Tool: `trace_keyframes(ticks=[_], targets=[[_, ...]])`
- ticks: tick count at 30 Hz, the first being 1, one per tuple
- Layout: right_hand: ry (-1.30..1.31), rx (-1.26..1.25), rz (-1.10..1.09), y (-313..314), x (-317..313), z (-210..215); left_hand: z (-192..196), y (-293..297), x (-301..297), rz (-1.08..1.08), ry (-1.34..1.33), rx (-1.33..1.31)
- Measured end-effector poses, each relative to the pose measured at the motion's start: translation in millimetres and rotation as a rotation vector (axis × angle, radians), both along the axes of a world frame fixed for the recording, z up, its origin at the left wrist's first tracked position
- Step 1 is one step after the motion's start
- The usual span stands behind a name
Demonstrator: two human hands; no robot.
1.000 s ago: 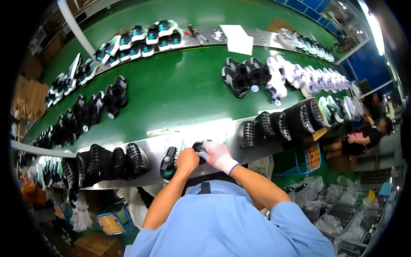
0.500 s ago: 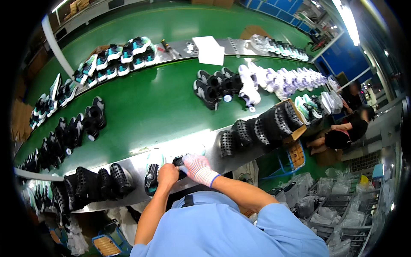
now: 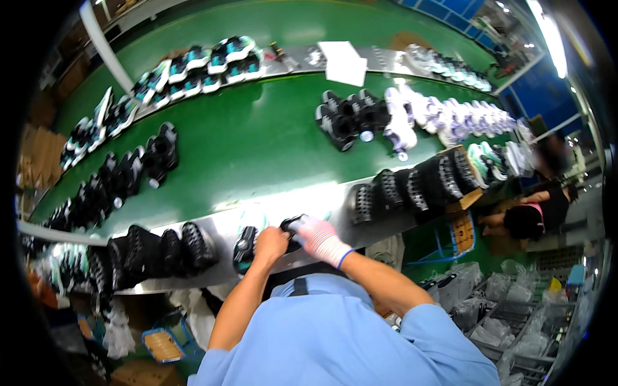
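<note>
Both my hands meet over the metal ledge (image 3: 212, 225) at the front of a green conveyor belt (image 3: 257, 141). My bare left hand (image 3: 270, 243) and my right hand (image 3: 318, 237), in a white glove, are closed together on a black shoe (image 3: 291, 225). A black and teal shoe (image 3: 244, 244) stands on the ledge just left of my left hand. How the fingers sit on the black shoe is hidden.
Rows of black shoes (image 3: 161, 248) stand on the ledge to the left and more black shoes (image 3: 412, 186) to the right. Black, white and teal shoes lie on the belt. A white sheet (image 3: 344, 61) lies at the far side. Another person (image 3: 534, 215) sits at right.
The view has shifted, so my hands sit a little lower and further right in the picture. They stay closed on the black shoe at the ledge.
</note>
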State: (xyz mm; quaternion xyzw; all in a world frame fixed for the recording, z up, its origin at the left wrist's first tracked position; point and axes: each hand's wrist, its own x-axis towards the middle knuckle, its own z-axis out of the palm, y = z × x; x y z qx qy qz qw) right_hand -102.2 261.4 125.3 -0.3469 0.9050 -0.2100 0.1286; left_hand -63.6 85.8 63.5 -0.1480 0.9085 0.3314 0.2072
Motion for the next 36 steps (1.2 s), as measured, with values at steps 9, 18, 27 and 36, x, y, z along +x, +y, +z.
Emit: trace_keyframes(ticks=[9,18,27,36], targets=[[0.198,-0.073,-0.105,3.7,8.7,-16.1,10.3,-0.4,0.1,-0.004,-0.008,0.048],[0.029,0.021,-0.192,-1.0,10.0,-12.9,2.6,0.7,3.4,0.002,0.059,0.034],[-0.137,0.163,-0.324,-13.9,9.0,-6.4,12.3,-5.8,7.4,0.157,-0.095,0.335],[0.052,0.064,-0.191,-13.4,2.9,-16.8,24.1,2.0,12.4,0.331,-0.087,0.487]])
